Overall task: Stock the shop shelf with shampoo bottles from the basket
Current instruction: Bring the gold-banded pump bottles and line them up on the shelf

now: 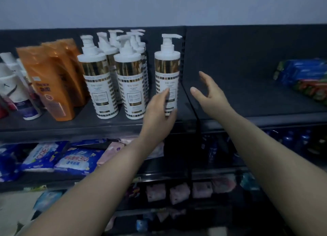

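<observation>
So the biggest thing here is the dark metal shelf (pixel 247 103), and the top board is where the shampoo sits. On its left half there's a bunch of the same pump bottles (pixel 129 76) packed front to back, with orange refill pouches (pixel 53 80) leaning just beside them on the left and some blue packs (pixel 300 71) well apart on the far right. The lower board holds soft blue and pink packets (pixel 77 161). Both bare arms reach up to the top board. The left hand (pixel 157 115) is laid against the lower front of the rightmost bottle (pixel 167 71), its fingers (pixel 165 94) fairly straight and lying up along the label, touching it rather than wrapped round it; can't tell what the thumb is doing. The right hand (pixel 210 96) is spread wide, fingers and thumb apart, holding nothing and hanging in the air just right of that bottle without touching it. The bottle itself stands upright near the shelf's front, a little apart from the bunch: white body, shiny gold band up top, small gold squares down the sides, white pump (pixel 169 36) pointing right.
</observation>
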### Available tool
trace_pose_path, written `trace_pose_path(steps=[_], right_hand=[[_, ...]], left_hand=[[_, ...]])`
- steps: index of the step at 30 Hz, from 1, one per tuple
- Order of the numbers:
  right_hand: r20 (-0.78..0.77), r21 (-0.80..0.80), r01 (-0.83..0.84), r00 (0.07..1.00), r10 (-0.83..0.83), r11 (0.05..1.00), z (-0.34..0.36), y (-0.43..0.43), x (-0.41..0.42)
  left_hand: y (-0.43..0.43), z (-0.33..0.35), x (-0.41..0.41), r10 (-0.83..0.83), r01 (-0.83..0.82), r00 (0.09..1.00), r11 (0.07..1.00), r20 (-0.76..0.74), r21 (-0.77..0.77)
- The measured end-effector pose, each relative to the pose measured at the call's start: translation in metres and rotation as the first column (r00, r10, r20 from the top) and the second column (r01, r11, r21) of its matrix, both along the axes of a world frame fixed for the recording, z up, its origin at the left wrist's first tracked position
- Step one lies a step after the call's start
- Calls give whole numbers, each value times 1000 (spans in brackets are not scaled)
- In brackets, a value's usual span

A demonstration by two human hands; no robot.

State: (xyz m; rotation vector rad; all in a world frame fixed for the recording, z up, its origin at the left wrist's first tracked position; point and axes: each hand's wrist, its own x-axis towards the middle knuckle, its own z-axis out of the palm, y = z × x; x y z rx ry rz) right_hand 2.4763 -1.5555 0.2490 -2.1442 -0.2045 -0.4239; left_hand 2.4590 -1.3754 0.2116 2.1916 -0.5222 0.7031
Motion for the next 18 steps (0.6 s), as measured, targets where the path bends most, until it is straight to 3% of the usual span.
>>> trace_pose_path(steps=[4, 8, 18], right_hand=[[65, -262, 193, 981, -182, 946, -31, -36, -48], [82, -393, 323, 945, -318, 861, -68, -83, -104], [-59, -506, 519, 776, -628, 689, -164, -198, -256]], left_hand=[[-38, -20, -13, -109, 101, 992, 989, 70, 112], [-90, -51, -35, -234, 219, 971, 954, 53, 206], [-228, -147, -110, -512, 536, 843, 781, -163, 321]])
